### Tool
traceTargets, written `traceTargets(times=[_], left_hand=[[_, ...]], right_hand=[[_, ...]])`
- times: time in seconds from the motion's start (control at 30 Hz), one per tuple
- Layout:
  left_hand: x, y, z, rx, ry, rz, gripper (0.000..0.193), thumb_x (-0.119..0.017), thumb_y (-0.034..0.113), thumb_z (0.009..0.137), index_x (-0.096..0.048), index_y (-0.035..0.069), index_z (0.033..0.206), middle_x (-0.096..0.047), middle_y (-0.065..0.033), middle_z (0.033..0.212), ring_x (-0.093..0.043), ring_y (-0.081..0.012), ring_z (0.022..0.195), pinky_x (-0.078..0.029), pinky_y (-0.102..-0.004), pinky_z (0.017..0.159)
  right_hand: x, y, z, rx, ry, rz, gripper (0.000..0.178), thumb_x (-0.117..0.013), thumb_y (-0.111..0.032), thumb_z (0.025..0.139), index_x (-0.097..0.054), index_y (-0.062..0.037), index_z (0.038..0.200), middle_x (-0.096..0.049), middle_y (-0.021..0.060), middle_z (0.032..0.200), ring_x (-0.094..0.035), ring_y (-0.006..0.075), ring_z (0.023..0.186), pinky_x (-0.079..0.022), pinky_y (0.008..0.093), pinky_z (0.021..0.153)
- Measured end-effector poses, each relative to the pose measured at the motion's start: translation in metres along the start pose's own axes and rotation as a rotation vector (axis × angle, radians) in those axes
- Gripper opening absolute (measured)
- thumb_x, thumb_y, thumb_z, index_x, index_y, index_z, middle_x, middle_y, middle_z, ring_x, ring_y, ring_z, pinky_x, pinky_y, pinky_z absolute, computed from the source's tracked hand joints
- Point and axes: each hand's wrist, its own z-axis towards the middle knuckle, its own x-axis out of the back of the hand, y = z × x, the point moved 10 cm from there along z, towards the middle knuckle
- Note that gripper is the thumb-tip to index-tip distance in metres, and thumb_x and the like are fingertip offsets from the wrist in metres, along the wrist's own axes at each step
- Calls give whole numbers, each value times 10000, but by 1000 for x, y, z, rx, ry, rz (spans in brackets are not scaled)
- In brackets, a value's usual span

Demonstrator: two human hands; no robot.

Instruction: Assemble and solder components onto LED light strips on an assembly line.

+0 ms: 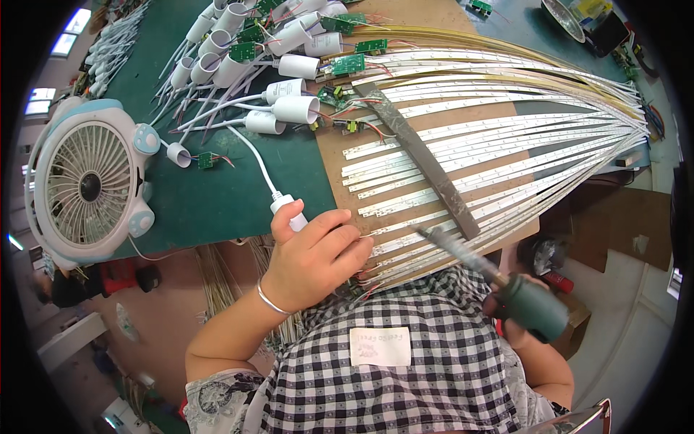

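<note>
My left hand (316,254) is closed around a white cylindrical housing (288,210) with a white cord, at the table's near edge. Its fingertips are beside the ends of the white LED strips (405,189). What else they pinch is hidden. My right hand (517,318) grips a soldering iron (536,307) by its dark green handle, the tip pointing left above the nearest strips. A dark flat bar (419,155) lies across the strips, which fan out on a brown board (452,116). Thin red and white wires run from small green circuit boards (348,65) to several strips.
More white housings (296,108) with cords and circuit boards lie heaped at the far left of the green table (210,210). A white and blue fan (90,184) stands at the left. A round metal dish (563,19) sits at the far right.
</note>
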Motion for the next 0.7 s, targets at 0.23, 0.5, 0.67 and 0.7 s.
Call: traceTargets(times=[0.23,0.5,0.67,0.7], left_hand=[[3,1,1,-72,13,18,139,-616,140,781,-698,187,883,-629,59,834,-622,-130,933,-210,-469,989],[1,0,1,-70,9,5,124,-632,139,776,-697,178,873,-623,54,819,-624,-134,931,-209,-466,993],[2,0,1,-76,10,5,114,-639,142,772,-695,178,864,-619,54,814,-623,-135,936,-210,-466,993],[2,0,1,-75,10,2,114,-638,142,771,-695,178,863,-619,54,815,-623,-135,938,-209,-467,994]], right_hand=[[-28,-11,8,306,-129,-8,262,-480,-157,934,-621,35,1042,-666,113,816,-659,192,663,-522,244,546],[-38,35,10,-188,-310,-79,317,-532,-207,915,-597,59,1075,-667,112,891,-657,224,738,-522,299,650],[-34,46,-17,223,-275,7,496,-590,-310,905,-492,81,1194,-653,146,1003,-659,256,854,-516,356,789],[-33,53,-21,180,-286,52,530,-600,-329,900,-473,81,1211,-652,147,1018,-659,251,866,-511,352,798]])
